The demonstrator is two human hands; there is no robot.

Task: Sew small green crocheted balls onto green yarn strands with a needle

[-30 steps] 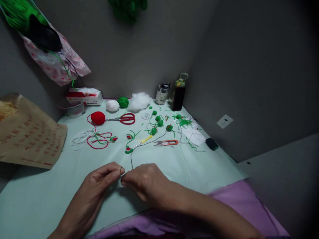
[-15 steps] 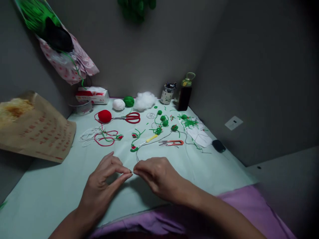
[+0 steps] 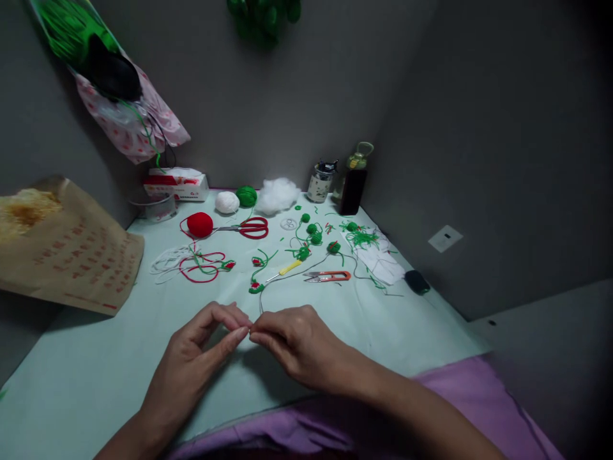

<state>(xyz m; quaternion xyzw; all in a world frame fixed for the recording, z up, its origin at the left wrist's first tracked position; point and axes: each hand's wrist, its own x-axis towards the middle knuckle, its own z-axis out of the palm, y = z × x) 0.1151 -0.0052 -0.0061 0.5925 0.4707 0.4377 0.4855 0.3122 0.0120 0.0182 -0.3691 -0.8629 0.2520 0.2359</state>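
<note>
open tablecloth (image 3: 96,358) left, thread (image 3: 260,303), snips (image 3: 327,276) ahead

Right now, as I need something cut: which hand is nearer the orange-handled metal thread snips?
Right. The right hand is just on the near side of the orange-handled metal thread snips, slightly to their left. The left hand is farther off, well to their left.

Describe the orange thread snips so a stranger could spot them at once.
On the pale green table, look just beyond the right hand. The orange thread snips lie flat there, right of the yellow-handled hook. Unlike the red scissors farther back, they have no finger loops.
</note>
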